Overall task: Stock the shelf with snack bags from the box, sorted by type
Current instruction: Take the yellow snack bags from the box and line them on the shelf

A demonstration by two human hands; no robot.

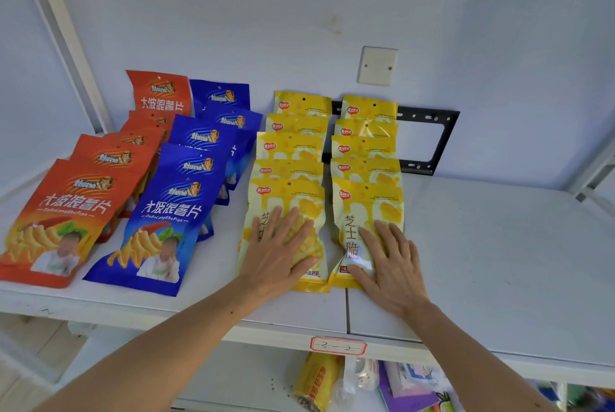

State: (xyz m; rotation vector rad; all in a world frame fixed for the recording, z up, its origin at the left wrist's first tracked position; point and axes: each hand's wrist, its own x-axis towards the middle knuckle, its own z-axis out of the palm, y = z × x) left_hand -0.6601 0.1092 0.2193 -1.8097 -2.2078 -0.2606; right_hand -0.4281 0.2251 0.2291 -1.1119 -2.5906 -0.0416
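White laminate shelf board [482,262] spans the view, backed by a pale blue wall [299,12]. A seam divides the board just below the yellow rows.

Four overlapping rows of flat snack bags lie on the shelf, each running from front edge toward the wall:
- orange foil chip bags [63,212], far left row, front bag largest in view
- blue foil chip bags [159,222], just beside the orange row
- left row of yellow cheese-snack bags [293,145], five visible
- right row of yellow cheese-snack bags [366,145], five visible, close beside the left yellow row with a thin gap

Black metal bracket [439,142] is fixed to the wall behind the right yellow row. A cream blank wall plate [377,65] sits above it.

Left hand [283,252] rests flat on the front bag of the left yellow row, fingers straight and spread, grasping nothing. Right hand [389,265] lies flat on the front bag of the right yellow row, fingers extended and relaxed, likewise not clenched.

Red-bordered paper label [337,345] is stuck to the shelf's front lip. Below the lip, assorted packets on a lower level, details unclear.
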